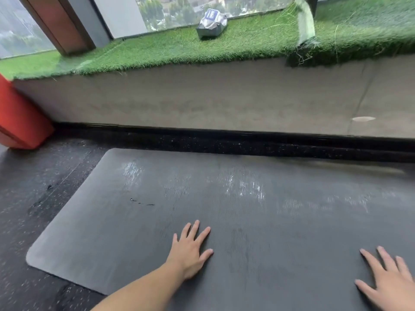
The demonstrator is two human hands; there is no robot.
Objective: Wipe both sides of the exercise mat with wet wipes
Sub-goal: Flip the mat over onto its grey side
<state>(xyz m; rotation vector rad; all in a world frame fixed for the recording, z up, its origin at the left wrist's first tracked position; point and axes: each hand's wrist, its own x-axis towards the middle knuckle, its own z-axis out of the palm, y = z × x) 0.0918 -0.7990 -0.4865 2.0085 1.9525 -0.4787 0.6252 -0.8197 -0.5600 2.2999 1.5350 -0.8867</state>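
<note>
Dark speckled rubber floor (33, 198), flecked white. Red-orange box-like object (20, 122) at left edge, standing on floor against ledge end. Low grey concrete ledge (202, 102) across view; black baseboard strip (224, 133) along its foot. Artificial green turf (157, 50) covers ledge top, frayed at front edge, seam lifted at right. Pale strip (305, 21) standing up at seam. Windows (179, 10) behind, trees and buildings outside. Brown frame post (58, 23) at left.

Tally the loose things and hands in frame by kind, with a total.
Dark grey rubber exercise mat: 1
Crumpled silver-and-blue wet wipes pack: 1
Orange-red box: 1
Bare hands flat on the mat, left hand and right hand: 2
Total: 5
</note>
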